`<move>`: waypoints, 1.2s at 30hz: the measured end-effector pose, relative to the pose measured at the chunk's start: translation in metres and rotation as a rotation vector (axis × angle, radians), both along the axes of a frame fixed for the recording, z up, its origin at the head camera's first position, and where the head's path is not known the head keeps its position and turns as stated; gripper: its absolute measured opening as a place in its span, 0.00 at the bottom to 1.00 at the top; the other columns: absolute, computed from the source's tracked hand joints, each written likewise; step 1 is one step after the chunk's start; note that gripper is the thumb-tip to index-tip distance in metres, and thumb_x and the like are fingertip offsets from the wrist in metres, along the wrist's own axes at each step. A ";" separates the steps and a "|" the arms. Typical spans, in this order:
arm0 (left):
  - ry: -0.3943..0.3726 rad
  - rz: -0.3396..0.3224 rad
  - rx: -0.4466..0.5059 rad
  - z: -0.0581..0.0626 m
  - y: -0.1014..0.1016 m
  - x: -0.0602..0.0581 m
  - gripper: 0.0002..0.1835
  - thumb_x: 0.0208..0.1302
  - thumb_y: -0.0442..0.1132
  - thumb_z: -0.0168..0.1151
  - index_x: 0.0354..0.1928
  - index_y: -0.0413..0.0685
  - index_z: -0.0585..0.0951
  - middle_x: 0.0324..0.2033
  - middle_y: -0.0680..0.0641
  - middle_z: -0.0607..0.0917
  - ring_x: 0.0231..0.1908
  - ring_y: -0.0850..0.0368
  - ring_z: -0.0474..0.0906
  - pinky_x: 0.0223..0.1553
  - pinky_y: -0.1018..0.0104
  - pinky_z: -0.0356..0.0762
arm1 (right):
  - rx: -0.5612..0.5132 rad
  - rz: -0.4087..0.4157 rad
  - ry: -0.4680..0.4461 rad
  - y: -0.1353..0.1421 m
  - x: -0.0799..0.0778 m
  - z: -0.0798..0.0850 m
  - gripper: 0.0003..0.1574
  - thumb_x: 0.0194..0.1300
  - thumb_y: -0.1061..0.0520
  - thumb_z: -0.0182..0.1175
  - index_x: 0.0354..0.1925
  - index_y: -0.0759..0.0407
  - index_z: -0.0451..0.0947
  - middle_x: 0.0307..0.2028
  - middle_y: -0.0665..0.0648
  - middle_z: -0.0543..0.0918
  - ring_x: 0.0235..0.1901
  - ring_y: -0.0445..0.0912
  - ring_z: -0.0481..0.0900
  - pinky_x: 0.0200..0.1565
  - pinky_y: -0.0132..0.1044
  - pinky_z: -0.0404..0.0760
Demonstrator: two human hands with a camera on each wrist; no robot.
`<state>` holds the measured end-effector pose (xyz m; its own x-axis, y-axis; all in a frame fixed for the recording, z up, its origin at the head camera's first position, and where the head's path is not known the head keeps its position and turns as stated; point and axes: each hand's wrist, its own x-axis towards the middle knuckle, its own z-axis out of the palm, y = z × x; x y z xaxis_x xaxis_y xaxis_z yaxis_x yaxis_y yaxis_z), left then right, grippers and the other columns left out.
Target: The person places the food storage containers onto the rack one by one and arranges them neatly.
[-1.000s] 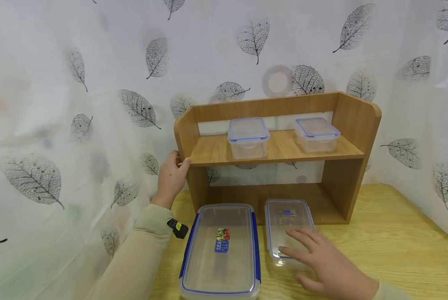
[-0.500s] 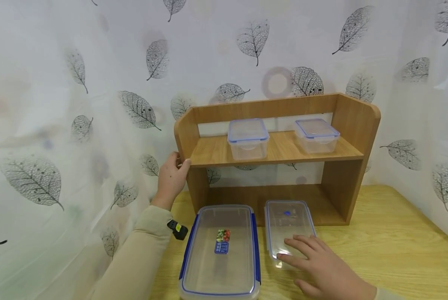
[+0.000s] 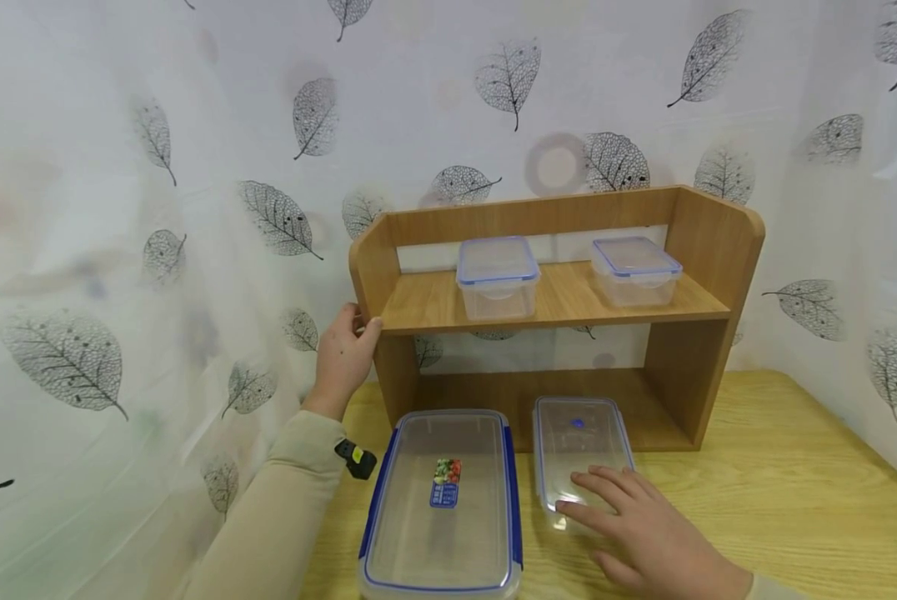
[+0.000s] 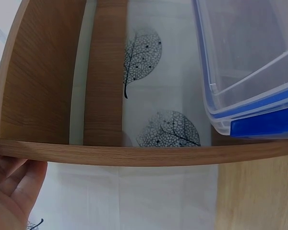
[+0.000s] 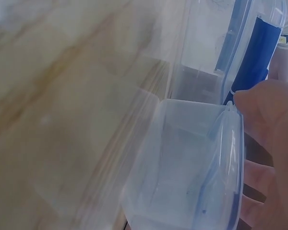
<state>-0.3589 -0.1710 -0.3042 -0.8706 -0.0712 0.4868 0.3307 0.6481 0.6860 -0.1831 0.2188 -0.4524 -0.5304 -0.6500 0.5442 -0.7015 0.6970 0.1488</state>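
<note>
In the head view, my left hand [image 3: 342, 362] grips the left side panel of a two-tier wooden shelf [image 3: 561, 292], its thumb in front. The left wrist view has this hand [image 4: 12, 194] under the shelf board's left end. My right hand [image 3: 647, 533] lies with fingers spread over the near part of a clear lidded food container [image 3: 583, 450], whose far end reaches the shelf's lower tier. From the right wrist, thumb and fingers are along that container's [image 5: 197, 163] lid side. A larger food container [image 3: 441, 542] with blue clips stands to its left.
Two small lidded containers, one at left [image 3: 497, 279] and one at right [image 3: 636, 273], sit on the upper tier. A leaf-patterned curtain [image 3: 193, 150] hangs behind and at both sides. The wooden table [image 3: 794, 467] extends to the right.
The smaller container on the table has slid slightly away from me toward the shelf. My right hand has settled lower over its near end. My left hand stays on the shelf.
</note>
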 end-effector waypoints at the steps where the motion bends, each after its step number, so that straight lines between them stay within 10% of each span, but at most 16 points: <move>1: -0.001 0.000 0.000 0.000 0.000 0.000 0.23 0.76 0.52 0.53 0.63 0.45 0.73 0.60 0.37 0.80 0.57 0.40 0.79 0.54 0.45 0.81 | -0.002 -0.004 -0.007 0.000 0.000 0.000 0.42 0.49 0.47 0.73 0.65 0.38 0.78 0.64 0.55 0.76 0.62 0.55 0.73 0.57 0.60 0.74; 36: -0.023 0.010 -0.002 0.003 0.000 -0.001 0.24 0.75 0.53 0.53 0.64 0.45 0.73 0.60 0.38 0.80 0.58 0.41 0.79 0.55 0.46 0.81 | -0.042 -0.023 -0.027 0.014 -0.016 0.000 0.41 0.49 0.50 0.73 0.65 0.41 0.78 0.64 0.57 0.76 0.61 0.58 0.73 0.59 0.62 0.71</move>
